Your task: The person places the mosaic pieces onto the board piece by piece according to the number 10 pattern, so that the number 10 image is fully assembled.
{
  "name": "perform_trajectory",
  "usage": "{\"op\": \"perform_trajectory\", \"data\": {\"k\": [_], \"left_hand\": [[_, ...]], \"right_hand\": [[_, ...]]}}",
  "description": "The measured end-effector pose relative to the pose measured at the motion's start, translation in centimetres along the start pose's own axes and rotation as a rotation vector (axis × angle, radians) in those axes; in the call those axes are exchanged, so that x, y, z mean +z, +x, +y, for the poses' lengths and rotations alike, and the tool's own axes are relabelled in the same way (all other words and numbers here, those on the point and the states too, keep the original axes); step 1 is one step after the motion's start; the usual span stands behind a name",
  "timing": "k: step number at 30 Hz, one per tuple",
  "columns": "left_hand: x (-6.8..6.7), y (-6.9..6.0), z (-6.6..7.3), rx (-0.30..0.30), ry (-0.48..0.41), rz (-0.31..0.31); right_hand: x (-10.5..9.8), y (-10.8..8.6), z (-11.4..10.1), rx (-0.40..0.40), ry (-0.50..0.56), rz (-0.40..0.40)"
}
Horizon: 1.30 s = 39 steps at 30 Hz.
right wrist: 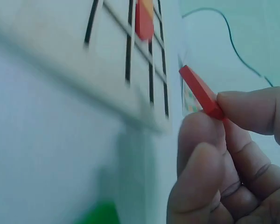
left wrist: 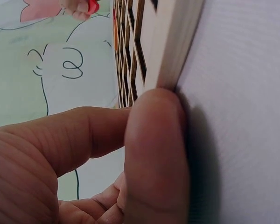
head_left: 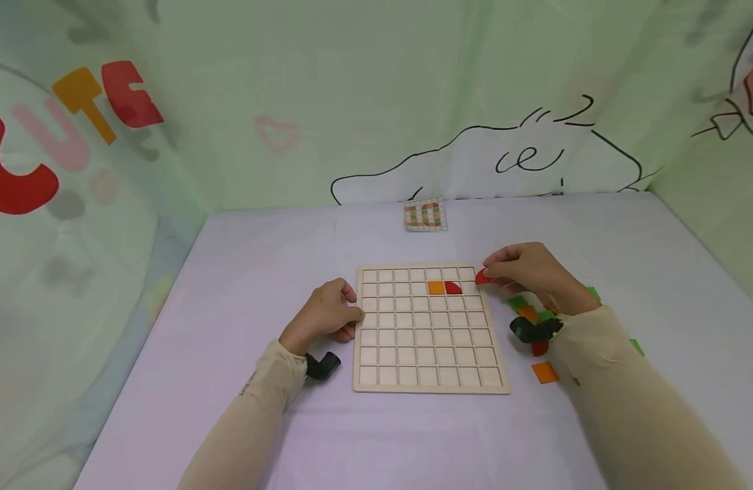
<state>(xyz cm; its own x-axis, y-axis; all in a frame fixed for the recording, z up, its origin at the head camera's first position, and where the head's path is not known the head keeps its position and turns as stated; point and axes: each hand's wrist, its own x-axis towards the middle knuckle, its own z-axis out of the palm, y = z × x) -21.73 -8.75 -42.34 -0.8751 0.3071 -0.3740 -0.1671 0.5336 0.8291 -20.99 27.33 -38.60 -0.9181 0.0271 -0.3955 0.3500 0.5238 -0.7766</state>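
Note:
A wooden grid board (head_left: 389, 337) lies flat on the table. In its second row sit an orange square tile (head_left: 436, 288) and, directly right of it, a red rounded tile (head_left: 453, 288). My left hand (head_left: 329, 309) rests at the board's left edge; its thumb (left wrist: 156, 140) touches the side of the frame in the left wrist view. Over the board's upper right corner, my right hand (head_left: 530, 269) pinches another red rounded tile (head_left: 483, 277) between thumb and fingers. The right wrist view shows that tile (right wrist: 203, 93) tilted and held above the surface.
Right of the board, partly under my right wrist, lie loose green tiles (head_left: 516, 303), orange tiles (head_left: 545, 372) and a red tile (head_left: 539, 348). A small patterned card (head_left: 425, 215) with a coloured grid lies at the table's back, near the printed cloth backdrop (head_left: 376, 102).

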Motion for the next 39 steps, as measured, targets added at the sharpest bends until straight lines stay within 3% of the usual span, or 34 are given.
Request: {"op": "perform_trajectory", "data": {"k": [18,39], "left_hand": [[0.0,-0.2,0.0,0.022,-0.015,-0.005],[0.0,-0.2,-0.1,0.02,-0.026,0.004]], "right_hand": [[5.1,1.9,-3.0,-0.054,0.125,-0.12],[7.1,2.5,-4.1,-0.084,0.081,-0.133]]}}
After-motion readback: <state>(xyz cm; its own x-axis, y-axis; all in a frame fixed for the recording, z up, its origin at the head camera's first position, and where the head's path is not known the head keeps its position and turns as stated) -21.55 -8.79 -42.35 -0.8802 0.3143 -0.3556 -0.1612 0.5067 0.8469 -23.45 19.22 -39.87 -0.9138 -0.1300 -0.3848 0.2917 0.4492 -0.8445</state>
